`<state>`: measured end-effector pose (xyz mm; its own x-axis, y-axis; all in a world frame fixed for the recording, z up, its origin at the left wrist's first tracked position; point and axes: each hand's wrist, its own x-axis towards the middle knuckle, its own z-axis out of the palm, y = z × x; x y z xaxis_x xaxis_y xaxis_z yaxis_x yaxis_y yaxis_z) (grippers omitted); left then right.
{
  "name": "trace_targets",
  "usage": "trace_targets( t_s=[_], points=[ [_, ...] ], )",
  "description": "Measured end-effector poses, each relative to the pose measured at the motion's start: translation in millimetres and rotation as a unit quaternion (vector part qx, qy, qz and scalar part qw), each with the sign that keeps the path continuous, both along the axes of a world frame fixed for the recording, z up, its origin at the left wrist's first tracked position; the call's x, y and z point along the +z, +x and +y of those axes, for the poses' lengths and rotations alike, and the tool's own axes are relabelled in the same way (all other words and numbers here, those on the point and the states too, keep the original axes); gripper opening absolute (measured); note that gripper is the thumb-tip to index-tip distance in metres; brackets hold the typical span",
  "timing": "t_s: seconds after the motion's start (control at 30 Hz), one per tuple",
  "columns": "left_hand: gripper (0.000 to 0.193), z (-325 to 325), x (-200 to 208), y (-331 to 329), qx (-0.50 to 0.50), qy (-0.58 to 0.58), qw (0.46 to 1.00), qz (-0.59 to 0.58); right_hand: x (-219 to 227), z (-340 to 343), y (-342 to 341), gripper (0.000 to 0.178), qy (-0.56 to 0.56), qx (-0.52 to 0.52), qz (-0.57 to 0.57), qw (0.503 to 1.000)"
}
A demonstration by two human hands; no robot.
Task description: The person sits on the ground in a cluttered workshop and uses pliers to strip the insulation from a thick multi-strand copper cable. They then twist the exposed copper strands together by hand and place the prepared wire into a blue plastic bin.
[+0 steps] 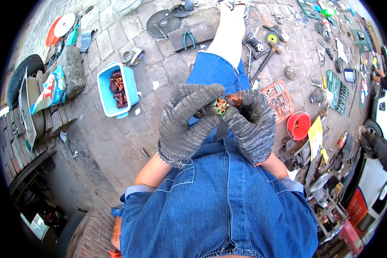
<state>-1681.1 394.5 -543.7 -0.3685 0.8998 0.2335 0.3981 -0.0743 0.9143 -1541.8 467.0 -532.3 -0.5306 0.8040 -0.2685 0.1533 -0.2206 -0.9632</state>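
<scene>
Both my hands wear grey knitted gloves and meet in front of my lap. My left hand (182, 122) is closed around a small round motor part (221, 106). Its end shows copper-coloured bits inside a greenish rim; the rest is hidden by the glove. My right hand (254, 124) is pressed against it from the other side, fingers curled on a tuft of thin copper wire (234, 100). Whether the wire is still joined to the part, I cannot tell. A light blue tub (135, 88) to the left holds several reddish-brown copper windings (118, 89).
Pliers (188, 38) lie on a dark block ahead. To the right are a hammer (268, 60), an orange tool case (277, 102), a red bucket (298, 125) and a green socket set (339, 92). Another person's arm (379, 75) shows at the far right.
</scene>
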Motion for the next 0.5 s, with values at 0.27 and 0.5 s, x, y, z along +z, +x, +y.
trace_targets(
  t_s=[0.27, 0.5],
  points=[
    [0.036, -1.4, -5.3, -0.7, 0.010, 0.042, 0.999, -0.007, -7.7, -0.8, 2.7, 0.025, 0.028, 0.013, -0.020, 0.999],
    [0.036, -1.7, -5.4, -2.0, 0.011, 0.041, 0.999, 0.000, -9.1, -2.0, 2.3, 0.025, 0.021, 0.004, 0.001, 1.000]
  ],
)
